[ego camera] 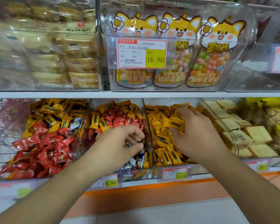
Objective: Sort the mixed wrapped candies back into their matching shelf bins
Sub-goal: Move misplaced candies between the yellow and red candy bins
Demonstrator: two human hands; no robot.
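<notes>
orange trim (152,186) edges the lower shelf, with price tags (105,181) clipped along it. left hand (120,143) sits in the middle bin (148,126), fingers curled and pinching a small wrapped piece at the fingertips (136,141); its kind cannot be told. red candies (120,118) lie just beyond these fingers. right hand (196,131) sits in the right bin (205,107), fingers spread and curled round yellow candies (177,122), thumb under the bundle. jelly bean bags (213,62) stand on the upper shelf.
</notes>
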